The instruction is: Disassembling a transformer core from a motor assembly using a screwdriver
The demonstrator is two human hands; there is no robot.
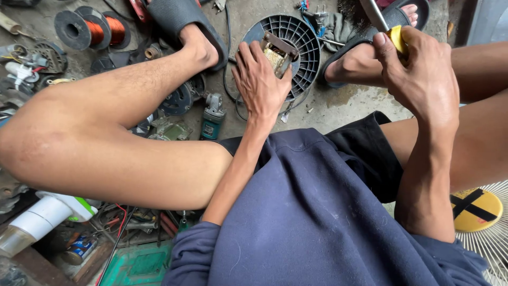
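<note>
My left hand [259,79] reaches down between my knees and grips a small motor core with a brown metal bracket [277,53]. The core rests on a round black ribbed plastic fan housing [307,45] that lies on the concrete floor. My right hand [420,71] is raised at the upper right, closed around the yellow handle of a screwdriver [396,38]; its metal shaft [374,13] points up and away from the core. Both feet in black slippers flank the housing.
Two spools of copper wire [92,30] lie at top left. A small teal angle grinder [212,119] and motor parts [177,100] sit beside my left leg. White tape rolls [37,220] and loose tools lie bottom left. A fan grille with a yellow hub [476,209] is at right.
</note>
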